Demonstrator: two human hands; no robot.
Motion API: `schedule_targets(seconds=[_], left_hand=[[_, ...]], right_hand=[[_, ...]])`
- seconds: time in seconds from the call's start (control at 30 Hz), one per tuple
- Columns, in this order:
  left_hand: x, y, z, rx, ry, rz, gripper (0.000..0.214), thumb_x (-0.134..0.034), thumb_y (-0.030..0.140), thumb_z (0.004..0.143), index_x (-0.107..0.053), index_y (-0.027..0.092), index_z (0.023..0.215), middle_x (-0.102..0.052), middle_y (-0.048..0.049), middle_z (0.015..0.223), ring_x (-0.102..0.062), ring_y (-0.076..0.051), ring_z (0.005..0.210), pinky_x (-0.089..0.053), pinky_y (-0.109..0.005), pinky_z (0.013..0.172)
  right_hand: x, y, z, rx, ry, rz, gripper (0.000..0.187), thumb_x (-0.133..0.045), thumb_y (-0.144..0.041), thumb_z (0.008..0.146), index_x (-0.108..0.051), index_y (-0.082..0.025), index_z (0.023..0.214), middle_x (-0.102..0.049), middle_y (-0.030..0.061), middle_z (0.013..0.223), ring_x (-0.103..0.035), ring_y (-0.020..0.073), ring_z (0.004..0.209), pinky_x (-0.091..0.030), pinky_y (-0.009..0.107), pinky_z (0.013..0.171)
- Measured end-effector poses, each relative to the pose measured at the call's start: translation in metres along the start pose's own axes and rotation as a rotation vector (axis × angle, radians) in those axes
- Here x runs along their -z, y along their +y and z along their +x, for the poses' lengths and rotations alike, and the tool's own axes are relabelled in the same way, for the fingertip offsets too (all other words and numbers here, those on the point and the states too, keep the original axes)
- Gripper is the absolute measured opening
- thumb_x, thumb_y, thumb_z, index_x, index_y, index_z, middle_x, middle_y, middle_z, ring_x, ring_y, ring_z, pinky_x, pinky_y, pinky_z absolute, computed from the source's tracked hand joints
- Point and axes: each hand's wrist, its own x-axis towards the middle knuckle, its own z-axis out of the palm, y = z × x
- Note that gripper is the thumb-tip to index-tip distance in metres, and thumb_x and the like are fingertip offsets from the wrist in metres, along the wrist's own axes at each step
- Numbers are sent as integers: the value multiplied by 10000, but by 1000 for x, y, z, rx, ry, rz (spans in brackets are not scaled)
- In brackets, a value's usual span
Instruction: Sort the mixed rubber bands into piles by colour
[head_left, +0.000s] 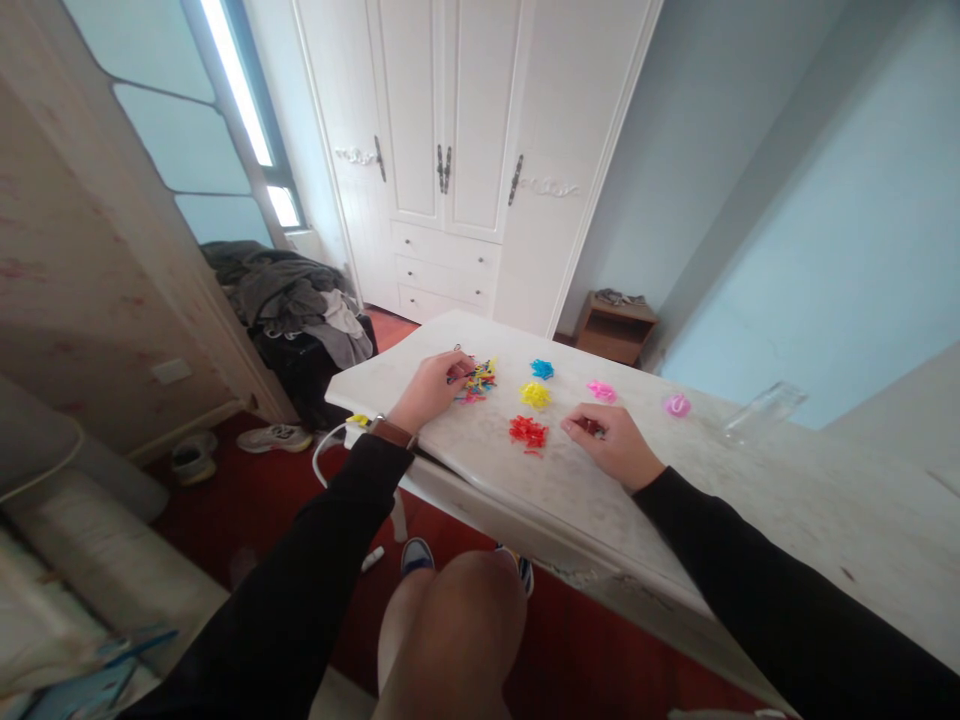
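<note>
My left hand [437, 390] is at the mixed pile of small, thin, many-coloured pieces [480, 382], with its fingers curled and closed at the pile's left side. What those fingers hold, if anything, is too small to make out. My right hand [611, 440] rests low over the table, thumb and fingertips drawn together; their content is hidden. Just left of it lies a red pile [529, 434] of similar pieces. Beyond that are a yellow pile [535, 394] and a blue pile [542, 369]. Past my right hand lies a pink pile [601, 391].
A round pink-purple item [676, 405] and a clear transparent container [765, 412] are on the right of the white table [495, 475]. A white cable [322, 455] hangs at its left corner. Behind stand a white wardrobe [465, 110] and a small brown cabinet [616, 328].
</note>
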Motion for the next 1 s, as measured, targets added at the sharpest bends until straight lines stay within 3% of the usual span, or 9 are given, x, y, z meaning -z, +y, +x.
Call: schedule_targets(seconds=[0.23,0.73,1.0], left_hand=[[-5,-3,1,11,-57,-56,293,-621,66,735,-698,176,995,-736,-45,919,-673,-179,841,-554,-306,795],[0,0,0,-91,53,-4,249,-523,101,899,-665,192,1082,-621,-55,997,-618,-176,904,-524,-313,834],[1,2,-1,-56,57,-8,245,-543,100,884,-662,204,1072,-626,-60,1033,-631,-184,944,-549,-312,835]], right_hand=[[0,0,0,-3,-10,12,253,-609,-324,905,-658,-188,697,-651,14,631,-518,134,568,-393,265,553],[-1,2,-1,10,-8,3,235,-597,-294,891,-661,-182,695,-635,6,614,-512,126,562,-383,262,555],[-1,2,-1,9,-11,6,243,-599,-298,895,-652,-188,685,-643,8,617,-510,125,550,-389,264,553]])
